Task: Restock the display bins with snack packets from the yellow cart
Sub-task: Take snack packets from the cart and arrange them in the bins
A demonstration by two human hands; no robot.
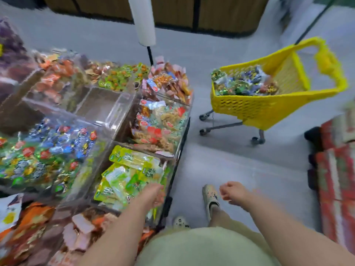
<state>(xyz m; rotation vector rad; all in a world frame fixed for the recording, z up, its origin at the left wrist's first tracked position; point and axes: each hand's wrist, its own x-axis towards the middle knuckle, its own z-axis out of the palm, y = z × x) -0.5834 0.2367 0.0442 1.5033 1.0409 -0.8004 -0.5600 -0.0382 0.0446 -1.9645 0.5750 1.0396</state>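
- our left hand (156, 194) hangs at the near edge of the bin of green packets (130, 175). it is blurred, so we cannot tell whether the fingers pinch a packet or only touch the pile.
- our right hand (233, 193) hovers over the floor with loosely curled fingers and holds nothing.
- the bins (178, 150) nearest us look well filled, so we judge part of the restocking done.
- one clear bin (123, 110) further in stands bare, so there is more to fill.
- the yellow cart (259, 110) stands on the floor well apart from both hands, to the right of the bins.
- a heap of snack packets (244, 83) lies in it, so we judge several trips remain.
- its long axis runs left to right, with the nose toward the bins and the handle to the far right.
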